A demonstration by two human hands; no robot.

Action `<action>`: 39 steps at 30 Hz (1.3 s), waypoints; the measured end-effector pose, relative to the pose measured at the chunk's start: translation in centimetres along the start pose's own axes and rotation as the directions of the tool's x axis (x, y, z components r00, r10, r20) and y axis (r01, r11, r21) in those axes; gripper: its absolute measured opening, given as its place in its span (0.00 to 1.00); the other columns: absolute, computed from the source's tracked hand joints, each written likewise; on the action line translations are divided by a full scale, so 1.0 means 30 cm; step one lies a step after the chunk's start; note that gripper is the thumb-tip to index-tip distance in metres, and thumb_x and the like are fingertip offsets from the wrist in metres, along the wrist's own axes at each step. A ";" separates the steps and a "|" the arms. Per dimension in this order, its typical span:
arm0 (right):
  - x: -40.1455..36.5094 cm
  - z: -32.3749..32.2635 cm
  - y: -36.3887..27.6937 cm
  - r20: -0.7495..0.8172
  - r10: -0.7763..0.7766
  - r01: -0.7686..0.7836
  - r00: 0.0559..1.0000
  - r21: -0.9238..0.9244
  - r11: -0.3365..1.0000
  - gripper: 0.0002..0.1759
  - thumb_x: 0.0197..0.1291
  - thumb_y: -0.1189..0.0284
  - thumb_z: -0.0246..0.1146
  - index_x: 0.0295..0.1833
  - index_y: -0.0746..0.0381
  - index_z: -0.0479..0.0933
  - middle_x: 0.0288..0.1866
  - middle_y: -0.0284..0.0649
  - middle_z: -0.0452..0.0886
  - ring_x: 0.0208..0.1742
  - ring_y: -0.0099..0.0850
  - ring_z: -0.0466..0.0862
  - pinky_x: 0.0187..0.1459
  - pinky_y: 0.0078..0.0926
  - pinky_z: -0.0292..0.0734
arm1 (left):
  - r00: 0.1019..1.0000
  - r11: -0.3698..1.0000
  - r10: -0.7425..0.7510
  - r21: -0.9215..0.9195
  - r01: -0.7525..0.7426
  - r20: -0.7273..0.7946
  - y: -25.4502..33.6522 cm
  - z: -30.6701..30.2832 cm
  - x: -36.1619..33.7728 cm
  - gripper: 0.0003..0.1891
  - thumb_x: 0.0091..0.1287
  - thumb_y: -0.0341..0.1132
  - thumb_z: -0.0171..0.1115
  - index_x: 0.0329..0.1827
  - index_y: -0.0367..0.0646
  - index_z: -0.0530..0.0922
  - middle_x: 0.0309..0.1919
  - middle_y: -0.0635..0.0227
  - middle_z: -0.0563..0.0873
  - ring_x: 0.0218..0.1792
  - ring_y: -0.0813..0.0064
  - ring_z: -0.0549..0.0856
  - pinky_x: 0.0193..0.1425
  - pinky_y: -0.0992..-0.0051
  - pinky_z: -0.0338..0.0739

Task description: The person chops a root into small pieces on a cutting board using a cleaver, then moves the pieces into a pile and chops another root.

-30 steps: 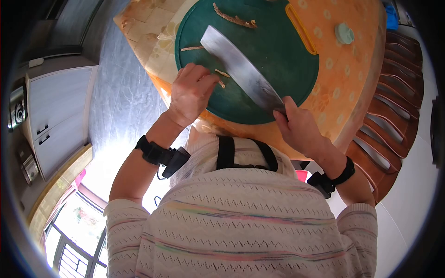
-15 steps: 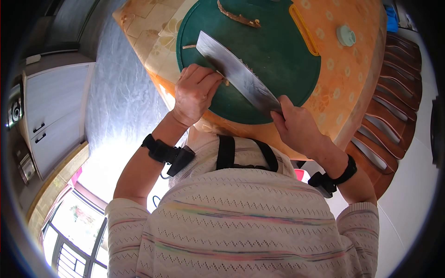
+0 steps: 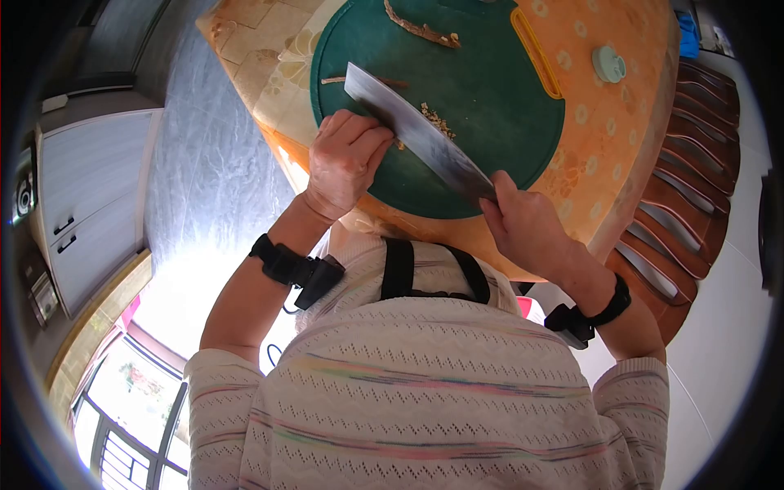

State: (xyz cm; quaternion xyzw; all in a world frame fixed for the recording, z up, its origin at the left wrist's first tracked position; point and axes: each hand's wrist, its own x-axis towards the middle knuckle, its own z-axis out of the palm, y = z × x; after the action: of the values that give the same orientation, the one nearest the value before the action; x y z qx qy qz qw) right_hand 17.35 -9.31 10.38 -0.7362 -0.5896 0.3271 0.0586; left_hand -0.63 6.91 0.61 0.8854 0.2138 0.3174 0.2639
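Your right hand [image 3: 523, 224] grasps one cleaver [image 3: 416, 135]; your left hand [image 3: 343, 159] curls against its blade, and you cannot tell its grip. One green board [image 3: 498, 106] carries two strips [image 3: 420, 31] at its far side.

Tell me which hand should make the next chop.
Right, likely: the right hand grips the cleaver over the green cutting board, while the left hand only steadies a tan piece beside the blade.

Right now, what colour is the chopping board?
The chopping board is dark green, with a yellow-rimmed handle slot. The head view shows it best.
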 end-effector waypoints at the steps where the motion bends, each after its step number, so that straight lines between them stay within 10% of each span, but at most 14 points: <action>1: 0.003 0.001 0.003 0.008 -0.007 0.007 1.000 0.008 1.000 0.09 0.64 0.73 0.55 0.39 0.65 0.62 0.16 0.49 0.74 0.21 0.50 0.79 0.23 0.44 0.73 | 1.000 1.000 -0.001 -0.002 0.001 -0.001 -0.001 0.001 -0.001 0.09 0.47 0.22 0.69 0.32 0.40 0.82 0.32 0.65 0.82 0.35 0.64 0.80 0.42 0.69 0.75; 10: 0.013 -0.013 -0.014 0.058 0.015 -0.013 0.998 -0.028 1.000 0.09 0.64 0.73 0.54 0.39 0.67 0.62 0.18 0.51 0.76 0.23 0.51 0.79 0.25 0.47 0.73 | 0.999 1.000 0.011 -0.020 -0.010 0.042 -0.005 -0.033 0.019 0.09 0.49 0.22 0.69 0.33 0.40 0.83 0.32 0.65 0.83 0.35 0.64 0.81 0.42 0.70 0.76; 16: 0.014 -0.008 -0.018 0.061 0.026 -0.023 0.998 -0.042 0.999 0.09 0.64 0.73 0.53 0.39 0.67 0.62 0.18 0.51 0.76 0.23 0.51 0.80 0.26 0.46 0.73 | 0.964 0.995 0.024 0.100 0.003 -0.266 0.003 -0.147 0.241 0.09 0.53 0.22 0.67 0.36 0.42 0.83 0.34 0.66 0.84 0.37 0.64 0.82 0.39 0.74 0.77; 23: 0.011 -0.012 -0.030 0.087 0.029 -0.025 0.996 -0.043 0.999 0.08 0.64 0.75 0.53 0.39 0.67 0.62 0.19 0.50 0.76 0.23 0.50 0.80 0.25 0.45 0.73 | 0.987 0.962 0.139 0.226 -0.155 0.085 0.000 -0.041 0.357 0.09 0.58 0.37 0.64 0.40 0.46 0.83 0.57 0.55 0.75 0.61 0.54 0.69 0.61 0.57 0.65; 25: 0.003 -0.002 -0.023 0.082 0.030 -0.026 0.996 -0.055 0.998 0.08 0.64 0.74 0.53 0.41 0.66 0.63 0.17 0.49 0.74 0.22 0.50 0.79 0.24 0.44 0.72 | 0.984 0.926 0.118 0.343 -0.159 0.136 -0.048 -0.014 0.337 0.12 0.69 0.43 0.54 0.52 0.56 0.80 0.64 0.68 0.72 0.69 0.61 0.63 0.69 0.56 0.56; 39: 0.006 -0.006 -0.048 0.185 0.055 -0.029 0.981 -0.145 0.989 0.09 0.53 0.79 0.55 0.39 0.66 0.63 0.20 0.48 0.78 0.23 0.46 0.82 0.24 0.41 0.76 | 0.966 0.943 -0.060 0.332 -0.028 0.250 -0.033 -0.035 0.317 0.14 0.70 0.42 0.51 0.53 0.54 0.80 0.66 0.68 0.70 0.70 0.59 0.62 0.70 0.57 0.56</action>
State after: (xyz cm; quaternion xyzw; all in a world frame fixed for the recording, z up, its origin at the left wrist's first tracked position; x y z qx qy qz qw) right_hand 16.27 -8.65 11.13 -0.7165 -0.5985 0.3538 -0.0569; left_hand 5.16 13.23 4.97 0.9489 0.2357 0.1574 0.1387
